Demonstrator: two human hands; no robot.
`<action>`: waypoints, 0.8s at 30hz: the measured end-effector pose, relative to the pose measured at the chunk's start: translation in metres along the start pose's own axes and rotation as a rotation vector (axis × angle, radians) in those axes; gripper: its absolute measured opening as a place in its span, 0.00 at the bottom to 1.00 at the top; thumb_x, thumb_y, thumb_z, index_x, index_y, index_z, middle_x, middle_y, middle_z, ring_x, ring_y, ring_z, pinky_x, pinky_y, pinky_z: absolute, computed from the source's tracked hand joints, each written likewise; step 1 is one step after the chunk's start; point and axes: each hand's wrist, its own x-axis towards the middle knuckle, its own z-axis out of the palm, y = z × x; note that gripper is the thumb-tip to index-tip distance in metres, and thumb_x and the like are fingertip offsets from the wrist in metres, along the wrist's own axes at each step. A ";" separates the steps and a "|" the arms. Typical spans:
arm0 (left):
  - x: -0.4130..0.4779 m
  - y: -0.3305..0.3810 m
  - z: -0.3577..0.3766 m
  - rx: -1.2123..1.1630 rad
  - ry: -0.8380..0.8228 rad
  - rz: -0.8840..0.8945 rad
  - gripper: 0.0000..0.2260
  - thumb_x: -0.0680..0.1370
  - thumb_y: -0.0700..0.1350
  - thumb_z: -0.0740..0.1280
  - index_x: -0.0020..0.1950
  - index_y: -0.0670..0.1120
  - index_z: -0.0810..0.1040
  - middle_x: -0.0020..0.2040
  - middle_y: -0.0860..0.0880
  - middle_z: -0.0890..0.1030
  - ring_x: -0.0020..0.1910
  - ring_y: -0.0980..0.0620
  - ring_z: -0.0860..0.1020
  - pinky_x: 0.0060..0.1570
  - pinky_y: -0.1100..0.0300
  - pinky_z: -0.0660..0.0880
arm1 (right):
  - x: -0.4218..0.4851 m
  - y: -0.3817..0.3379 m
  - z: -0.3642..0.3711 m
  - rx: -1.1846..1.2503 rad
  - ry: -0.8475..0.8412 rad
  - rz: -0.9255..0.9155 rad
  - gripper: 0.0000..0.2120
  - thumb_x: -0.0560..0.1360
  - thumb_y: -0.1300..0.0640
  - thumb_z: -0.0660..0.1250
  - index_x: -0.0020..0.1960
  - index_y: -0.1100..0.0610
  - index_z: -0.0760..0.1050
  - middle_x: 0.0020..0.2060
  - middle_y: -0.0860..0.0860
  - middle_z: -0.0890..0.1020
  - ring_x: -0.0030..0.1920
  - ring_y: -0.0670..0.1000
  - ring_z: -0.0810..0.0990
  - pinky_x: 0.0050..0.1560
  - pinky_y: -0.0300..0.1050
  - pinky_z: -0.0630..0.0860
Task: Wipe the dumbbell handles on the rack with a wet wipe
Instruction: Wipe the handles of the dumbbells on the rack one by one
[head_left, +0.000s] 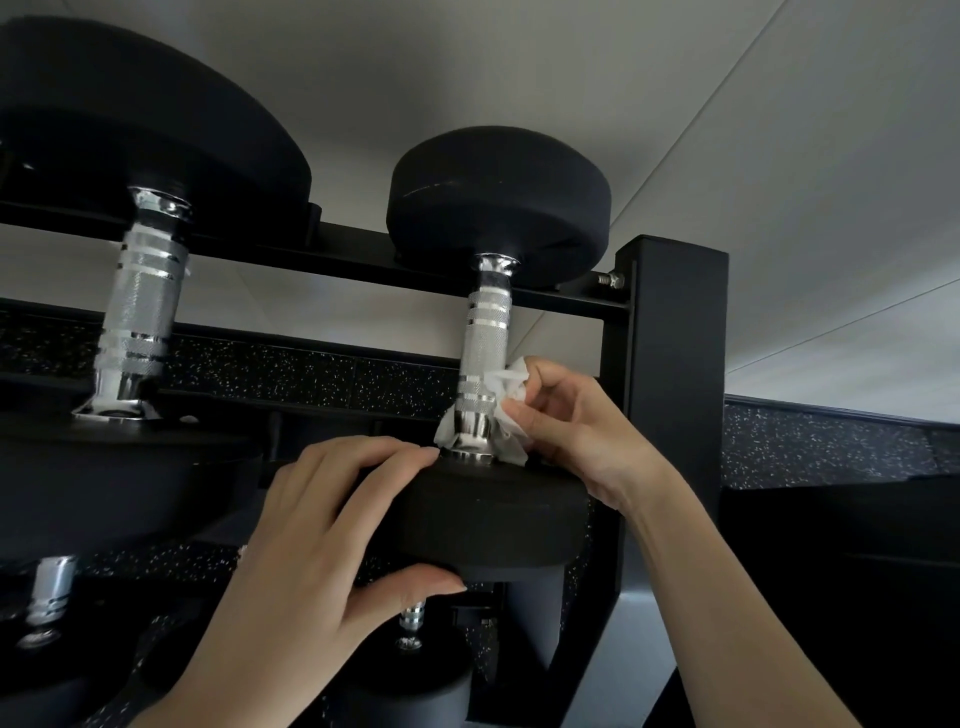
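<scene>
1 crumpled white wet wipe (506, 387), pinched by right hand (571, 426) against knurled chrome dumbbell handle (483, 338); left hand (311, 530) grips round black rubber head (493, 525).

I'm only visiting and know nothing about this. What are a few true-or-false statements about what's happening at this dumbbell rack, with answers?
1. The right hand holds a white wipe against a dumbbell handle. True.
2. The left hand hangs free, touching nothing. False: it grips the dumbbell's near black head, fingers on top, thumb beneath.
3. The wipe sits at the handle's far end. False: it is at the near end, by the chrome collar.
4. A bigger dumbbell lies to the left on the same rack. True.
5. The handles are black rubber. False: they are silver, textured metal.
</scene>
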 end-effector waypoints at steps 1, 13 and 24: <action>0.000 0.000 0.000 0.000 0.002 0.000 0.27 0.77 0.68 0.56 0.68 0.51 0.69 0.62 0.56 0.69 0.62 0.56 0.68 0.62 0.57 0.65 | -0.002 0.000 0.001 -0.030 0.002 -0.002 0.10 0.72 0.67 0.66 0.36 0.60 0.67 0.37 0.50 0.79 0.39 0.47 0.79 0.37 0.36 0.76; 0.001 -0.001 -0.002 -0.008 0.004 0.010 0.27 0.77 0.67 0.56 0.67 0.50 0.70 0.61 0.54 0.72 0.60 0.53 0.71 0.57 0.55 0.66 | -0.016 -0.021 0.017 -0.675 0.177 -0.166 0.08 0.68 0.59 0.75 0.42 0.53 0.76 0.34 0.45 0.81 0.37 0.45 0.81 0.43 0.36 0.77; 0.000 -0.009 0.002 -0.053 0.020 0.024 0.28 0.75 0.68 0.58 0.67 0.51 0.70 0.60 0.54 0.73 0.61 0.54 0.70 0.58 0.56 0.66 | -0.014 -0.047 0.028 -1.069 0.085 -0.239 0.08 0.68 0.49 0.71 0.44 0.50 0.83 0.37 0.45 0.84 0.36 0.42 0.81 0.39 0.40 0.77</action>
